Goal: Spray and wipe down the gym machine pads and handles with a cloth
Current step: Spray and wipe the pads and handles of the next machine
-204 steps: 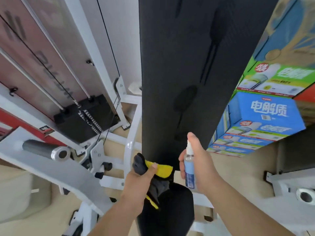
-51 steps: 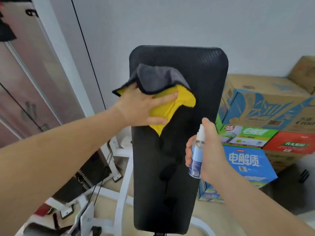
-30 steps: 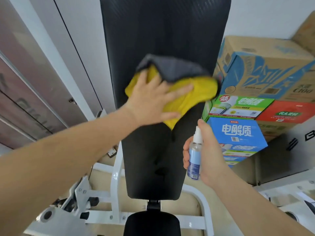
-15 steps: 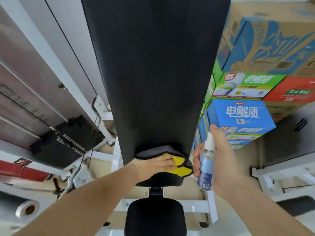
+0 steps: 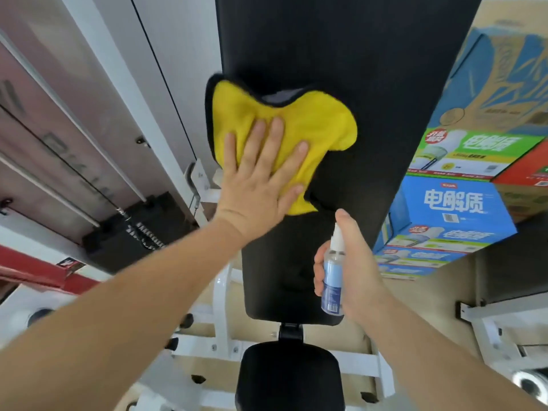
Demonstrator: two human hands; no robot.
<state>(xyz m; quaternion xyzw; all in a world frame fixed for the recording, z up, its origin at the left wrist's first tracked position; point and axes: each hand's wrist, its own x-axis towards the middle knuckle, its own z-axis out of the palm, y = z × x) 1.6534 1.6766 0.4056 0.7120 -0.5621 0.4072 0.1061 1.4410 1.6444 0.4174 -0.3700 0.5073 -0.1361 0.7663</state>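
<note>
Beneath spread left fingers (image 5: pixel 277 134), yellow cloth (image 5: pixel 321 126).

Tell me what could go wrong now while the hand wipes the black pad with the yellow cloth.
The left hand presses the cloth with flat fingers, without pinching it, so it may slide off the upright back pad. The right hand holds the spray bottle near the pad with a finger on top; it may spray by accident.

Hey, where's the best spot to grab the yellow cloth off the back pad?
Probably the right lobe of the cloth, pinched from the right: it sticks out past the left hand, which presses the rest flat against the upright pad. The right hand holds the bottle, though.
</note>
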